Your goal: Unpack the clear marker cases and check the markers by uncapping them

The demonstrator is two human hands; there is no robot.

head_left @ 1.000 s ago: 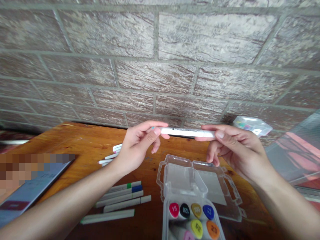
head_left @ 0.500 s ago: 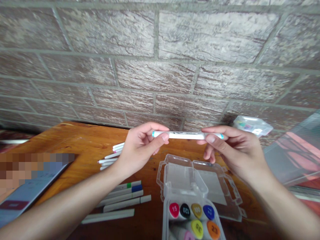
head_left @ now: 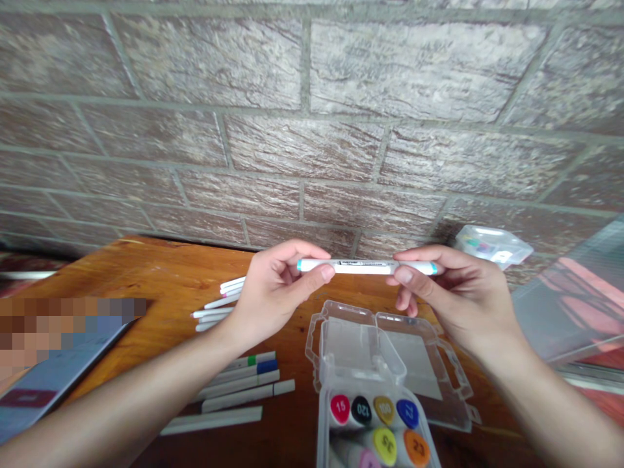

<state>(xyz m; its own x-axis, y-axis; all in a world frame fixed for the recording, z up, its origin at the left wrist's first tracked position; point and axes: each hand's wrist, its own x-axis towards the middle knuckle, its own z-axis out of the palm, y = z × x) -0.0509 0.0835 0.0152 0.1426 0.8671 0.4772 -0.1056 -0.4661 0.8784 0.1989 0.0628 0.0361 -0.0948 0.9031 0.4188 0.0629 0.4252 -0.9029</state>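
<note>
A white marker point(head_left: 365, 266) with light-blue tips lies level in the air between both hands, black print showing on its barrel. My left hand point(head_left: 285, 286) pinches its left end between thumb and fingers. On the other end, my right hand point(head_left: 453, 286) grips it with thumb and forefinger, the other fingers curled beneath. Below the hands stands an open clear plastic case point(head_left: 319, 422) packed with upright markers. Numbered caps show in red, black, ochre, blue, yellow and orange point(head_left: 416, 446). The case's lid point(head_left: 429, 364) is folded back behind it.
Several white markers point(head_left: 248, 394) lie loose on the wooden table point(head_left: 170, 279), partly behind my left forearm. A tablet or phone screen point(head_left: 58, 370) is at the left, partly blurred out. A second clear case point(head_left: 494, 246) stands by the brick wall point(head_left: 302, 143). A translucent panel point(head_left: 575, 292) is at right.
My left thumb has slid slightly right along the marker, and my right thumb slightly left. The marker has dipped a little at its middle. The table's contents look unchanged.
</note>
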